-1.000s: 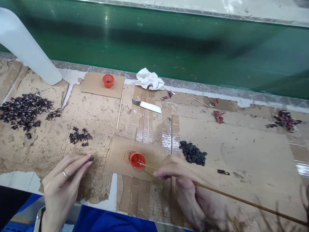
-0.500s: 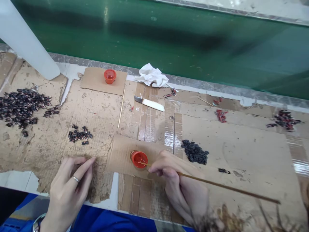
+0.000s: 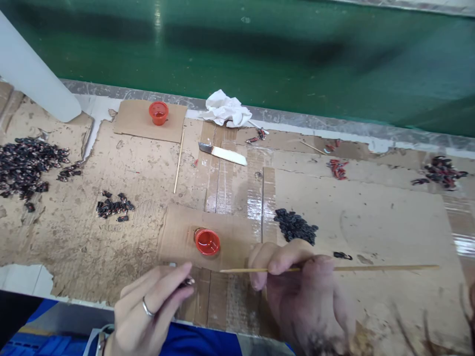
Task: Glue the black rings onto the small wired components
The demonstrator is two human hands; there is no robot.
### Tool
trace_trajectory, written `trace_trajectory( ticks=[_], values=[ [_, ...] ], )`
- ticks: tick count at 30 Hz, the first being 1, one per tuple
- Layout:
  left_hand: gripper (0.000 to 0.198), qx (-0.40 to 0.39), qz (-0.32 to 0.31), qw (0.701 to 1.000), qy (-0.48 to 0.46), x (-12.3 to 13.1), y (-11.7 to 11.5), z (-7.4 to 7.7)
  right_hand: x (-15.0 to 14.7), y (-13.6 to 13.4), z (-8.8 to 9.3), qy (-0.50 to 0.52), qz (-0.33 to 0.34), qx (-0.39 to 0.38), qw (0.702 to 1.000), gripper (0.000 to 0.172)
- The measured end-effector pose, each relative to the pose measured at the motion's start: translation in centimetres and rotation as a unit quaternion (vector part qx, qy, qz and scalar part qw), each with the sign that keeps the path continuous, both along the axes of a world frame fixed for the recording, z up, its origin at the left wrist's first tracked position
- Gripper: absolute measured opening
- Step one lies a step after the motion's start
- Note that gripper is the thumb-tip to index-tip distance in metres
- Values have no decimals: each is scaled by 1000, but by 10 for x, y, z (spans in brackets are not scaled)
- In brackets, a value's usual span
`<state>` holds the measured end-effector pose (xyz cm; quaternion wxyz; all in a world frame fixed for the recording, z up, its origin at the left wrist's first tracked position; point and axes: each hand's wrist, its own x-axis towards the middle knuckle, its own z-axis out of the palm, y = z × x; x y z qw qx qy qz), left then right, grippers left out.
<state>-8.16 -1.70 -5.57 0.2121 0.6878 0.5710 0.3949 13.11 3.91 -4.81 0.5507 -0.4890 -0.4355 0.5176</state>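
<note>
Near the front edge, my left hand (image 3: 148, 304) is closed in a pinch on a small black part (image 3: 188, 281) with a pale tip, mostly hidden by the fingers. A thin wooden stick (image 3: 386, 268) lies nearly level in my right hand (image 3: 302, 291), gripped between thumb and fingers. Its pointed end faces the left hand, apart from the black part. Just beyond both hands stands a small red cup (image 3: 207, 242) with shiny liquid inside, on a cardboard piece (image 3: 237, 232). To the right is a pile of black parts (image 3: 296, 226), with a single black piece (image 3: 342, 255) beside it.
At left lie a large heap of black parts (image 3: 27, 165) and a smaller group (image 3: 114, 205). Farther back are another red cup (image 3: 159, 113), a second stick (image 3: 178, 160), a knife (image 3: 224, 154), crumpled tissue (image 3: 226, 110), and red-and-black pieces (image 3: 443, 173). A white post (image 3: 40, 74) slants in at left.
The stick's tip has come out of the red cup, and my right hand has moved right and turned the stick level. My left hand has moved right, and a black part now shows in its fingers.
</note>
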Motion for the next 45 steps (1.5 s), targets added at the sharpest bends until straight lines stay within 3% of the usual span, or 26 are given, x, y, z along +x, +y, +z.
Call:
trace_trajectory(
  ticks=[5, 13, 26, 33, 45],
  values=[
    [14, -56, 0, 997, -62, 28, 5, 1, -7, -10, -1, 4, -32, 17, 999, 47],
    [17, -59, -24, 997, -43, 36, 14, -1, -5, -18, -12, -7, -22, 11, 1000, 44],
    [14, -61, -4, 997, -47, 36, 15, -2, -2, -20, -17, 19, 1, -4, 1000, 43],
    [16, -60, -7, 997, -45, 36, 14, -1, -3, -14, -13, 29, -47, -7, 998, 43],
    [18, -58, -10, 997, -41, 38, 17, 0, -5, -18, -17, 28, -2, -8, 1000, 43]
  ],
)
